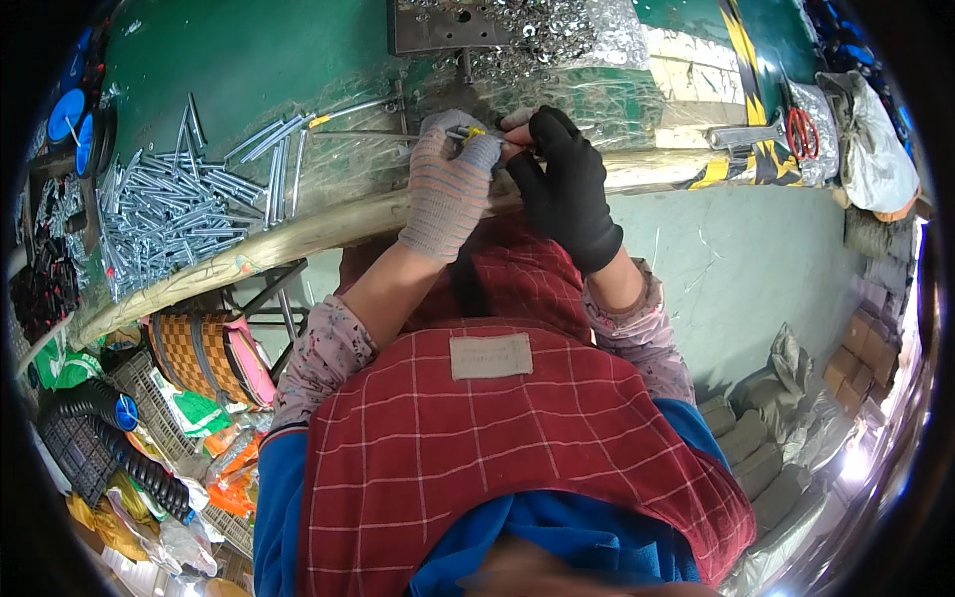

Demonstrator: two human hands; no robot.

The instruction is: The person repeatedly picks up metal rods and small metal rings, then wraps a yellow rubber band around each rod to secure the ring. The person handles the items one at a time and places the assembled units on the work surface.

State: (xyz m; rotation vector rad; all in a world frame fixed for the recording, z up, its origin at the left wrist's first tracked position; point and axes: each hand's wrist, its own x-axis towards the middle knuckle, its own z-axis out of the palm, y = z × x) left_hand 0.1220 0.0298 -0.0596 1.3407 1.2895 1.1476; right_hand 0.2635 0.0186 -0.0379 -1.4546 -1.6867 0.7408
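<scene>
My left hand, in a pale glove with orange stripes, is closed around a thin metal rod near the table's front edge. The rod sticks out to the left, and a small yellow piece shows at the fingertips. Close against it, my right hand wears a black glove with bare fingertips. Its thumb and fingers pinch together at the rod's end; what they hold is hidden. Left of my hands lies another rod with a yellow band, beside a big pile of shiny metal rods.
Beyond my hands are a dark metal block and a heap of small washers or nuts. Red-handled scissors lie at the right. A wooden strip edges the green table. Bags and baskets stand below at the left.
</scene>
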